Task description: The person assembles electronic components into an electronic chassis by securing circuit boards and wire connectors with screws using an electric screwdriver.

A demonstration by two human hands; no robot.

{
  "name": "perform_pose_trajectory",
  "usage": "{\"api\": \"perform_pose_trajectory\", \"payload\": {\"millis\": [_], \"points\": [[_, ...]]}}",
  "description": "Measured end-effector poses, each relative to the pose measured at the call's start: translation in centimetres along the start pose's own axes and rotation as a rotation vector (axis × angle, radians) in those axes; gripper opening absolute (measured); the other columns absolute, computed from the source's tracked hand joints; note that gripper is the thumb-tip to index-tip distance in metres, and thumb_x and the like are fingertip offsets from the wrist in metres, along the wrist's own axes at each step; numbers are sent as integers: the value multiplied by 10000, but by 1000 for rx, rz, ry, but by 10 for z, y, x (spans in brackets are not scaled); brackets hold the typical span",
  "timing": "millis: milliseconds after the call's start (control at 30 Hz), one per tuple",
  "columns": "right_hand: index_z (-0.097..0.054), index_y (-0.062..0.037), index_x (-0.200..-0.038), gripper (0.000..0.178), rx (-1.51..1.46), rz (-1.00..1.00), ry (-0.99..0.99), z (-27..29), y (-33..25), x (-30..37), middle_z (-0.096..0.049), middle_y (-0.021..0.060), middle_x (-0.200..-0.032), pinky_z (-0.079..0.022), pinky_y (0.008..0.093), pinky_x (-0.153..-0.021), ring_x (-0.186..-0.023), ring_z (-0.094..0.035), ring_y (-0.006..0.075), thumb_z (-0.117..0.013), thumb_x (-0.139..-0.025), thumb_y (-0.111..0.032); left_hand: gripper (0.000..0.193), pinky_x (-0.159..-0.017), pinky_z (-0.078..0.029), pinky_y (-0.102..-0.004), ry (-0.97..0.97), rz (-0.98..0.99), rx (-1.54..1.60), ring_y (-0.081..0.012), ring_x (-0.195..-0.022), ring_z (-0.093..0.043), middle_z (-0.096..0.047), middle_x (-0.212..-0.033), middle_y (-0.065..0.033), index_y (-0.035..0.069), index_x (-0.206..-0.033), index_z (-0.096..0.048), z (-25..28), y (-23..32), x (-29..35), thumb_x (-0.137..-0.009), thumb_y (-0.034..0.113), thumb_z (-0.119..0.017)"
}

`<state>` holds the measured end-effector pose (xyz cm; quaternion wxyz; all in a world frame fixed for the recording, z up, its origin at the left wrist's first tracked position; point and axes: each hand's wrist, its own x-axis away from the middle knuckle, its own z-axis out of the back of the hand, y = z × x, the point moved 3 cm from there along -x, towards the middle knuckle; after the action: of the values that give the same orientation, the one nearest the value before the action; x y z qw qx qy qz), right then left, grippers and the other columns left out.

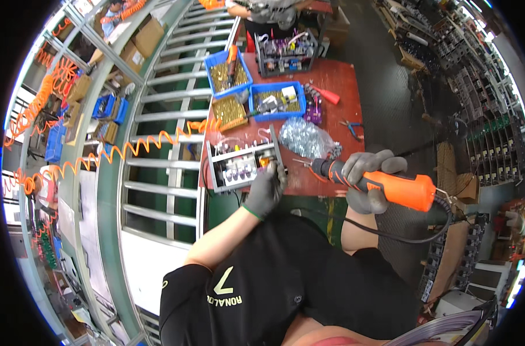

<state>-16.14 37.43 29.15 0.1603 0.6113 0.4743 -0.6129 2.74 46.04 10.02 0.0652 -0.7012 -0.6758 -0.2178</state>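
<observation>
My right hand (368, 179), in a grey glove, is wrapped round an orange and black electric screwdriver (402, 189). Its bit points left, close to the right side of a metal chassis (221, 157) at the table's near left. This open-topped silver frame has several white and dark round parts and some wires inside. My left hand (266, 190), gloved too, is closed at the chassis's near right corner; its fingertips are partly hidden. Just beyond the bit lies a clear bag of small silver parts (306, 138).
On the red table (343, 86) stand blue bins (277, 117) of brass-coloured screws, a second screwdriver (232, 62), pliers (353, 129) and another chassis (285, 56). A co-worker (269, 18) stands at the far end. A roller conveyor (164, 163) runs along the left, crossed by an orange coiled hose (137, 144).
</observation>
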Motion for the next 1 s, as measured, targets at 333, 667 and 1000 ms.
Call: {"api": "perform_pose_trajectory", "payload": {"millis": [333,667,1000], "points": [[-423,-57,-1296,530,-47,10,54,-17,6,12,-523,125,-1102,-551,374,-588,-624,-631,172,-660,-825,-109,238,-747,-512,-250,-156,59,64,-98,-833,-586,-605,-911,20,106,-1124,-588,-6,0,10,-966,285,-586],[-424,-46,-1299,589,-68,61,128,-32,6,13,-545,129,-1104,-577,358,-622,-595,-618,152,-751,-838,-210,278,-749,-526,-276,-270,100,175,-110,-825,-593,-612,-927,9,86,-1081,-586,-11,0,18,-922,308,-641],[-430,-47,-1301,609,-75,47,101,-34,8,14,-545,121,-1092,-585,364,-640,-630,-634,161,-768,-826,-225,288,-754,-522,-279,-326,41,121,-109,-827,-588,-616,-919,7,71,-1118,-569,-13,5,22,-946,299,-608]]}}
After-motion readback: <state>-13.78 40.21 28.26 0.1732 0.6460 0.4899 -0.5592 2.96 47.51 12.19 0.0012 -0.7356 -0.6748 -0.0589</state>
